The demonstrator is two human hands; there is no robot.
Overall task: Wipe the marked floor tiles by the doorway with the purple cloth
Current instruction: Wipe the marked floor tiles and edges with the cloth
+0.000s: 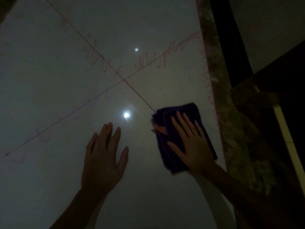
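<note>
The folded purple cloth (177, 113), with a pink corner showing at its left edge, lies flat on the glossy white floor tiles (49, 90) near the marble threshold. My right hand (189, 141) presses flat on top of it, fingers spread and pointing away from me. My left hand (102, 156) is flat with fingers apart over the bare tile to the left of the cloth, holding nothing. Pink scribbled marks (97, 55) run along the grout lines that cross at the middle, and more pink scribbles (207, 80) follow the tile edge beside the threshold.
A speckled marble threshold strip (231, 121) runs along the right side of the tiles. Beyond it stands a dark door frame (231, 38) and dark floor. Two bright lamp reflections (126, 115) shine on the tiles. The scene is dim.
</note>
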